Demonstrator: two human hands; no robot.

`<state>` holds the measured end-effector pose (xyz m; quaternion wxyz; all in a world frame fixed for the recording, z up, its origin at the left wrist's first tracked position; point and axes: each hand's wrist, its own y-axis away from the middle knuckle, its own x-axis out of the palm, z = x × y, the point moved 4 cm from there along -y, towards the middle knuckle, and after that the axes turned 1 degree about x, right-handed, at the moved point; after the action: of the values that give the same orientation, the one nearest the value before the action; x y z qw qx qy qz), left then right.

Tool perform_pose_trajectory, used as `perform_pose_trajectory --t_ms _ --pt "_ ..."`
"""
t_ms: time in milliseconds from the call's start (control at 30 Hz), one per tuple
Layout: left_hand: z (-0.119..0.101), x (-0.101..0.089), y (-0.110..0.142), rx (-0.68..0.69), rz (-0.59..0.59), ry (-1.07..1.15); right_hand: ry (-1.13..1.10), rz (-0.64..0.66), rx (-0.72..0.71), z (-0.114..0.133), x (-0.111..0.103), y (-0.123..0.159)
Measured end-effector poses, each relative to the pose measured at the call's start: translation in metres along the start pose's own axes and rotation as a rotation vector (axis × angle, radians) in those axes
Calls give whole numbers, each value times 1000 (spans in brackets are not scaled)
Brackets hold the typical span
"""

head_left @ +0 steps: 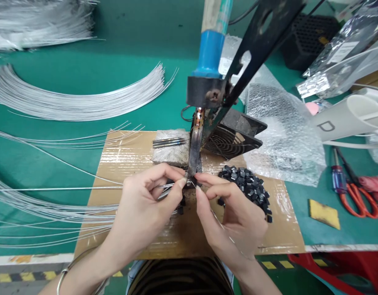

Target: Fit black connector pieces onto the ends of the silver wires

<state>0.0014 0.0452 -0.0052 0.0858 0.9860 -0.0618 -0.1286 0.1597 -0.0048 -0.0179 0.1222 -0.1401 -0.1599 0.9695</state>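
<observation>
My left hand [147, 203] pinches the end of a thin grey cable [105, 188] between thumb and forefinger; the cable runs off to the left. Thin silvery solder wire [219, 222] passes under my right hand [230, 215], whose thumb and forefinger close on it near the tips. Both hands meet just under the hot end of a blue-handled soldering iron [195, 145], which is clamped upright with its tip pointing down. Fingers partly hide the cable end and the iron's tip. Beside my right hand lies a pile of small black parts [247, 186].
Cardboard [281, 233] covers the work area on a green table. Bundles of grey cables [84, 102] lie left. A small fan [233, 137] stands behind the iron, near bubble wrap [281, 131]. Orange-handled scissors [358, 200], a screwdriver [338, 176] and a yellow sponge [324, 214] are right.
</observation>
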Motion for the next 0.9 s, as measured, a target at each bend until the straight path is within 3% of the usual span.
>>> perform_pose_trajectory --t_ms 900 --pt "-2 1 3 26 7 6 34 1 -10 0 0 -1"
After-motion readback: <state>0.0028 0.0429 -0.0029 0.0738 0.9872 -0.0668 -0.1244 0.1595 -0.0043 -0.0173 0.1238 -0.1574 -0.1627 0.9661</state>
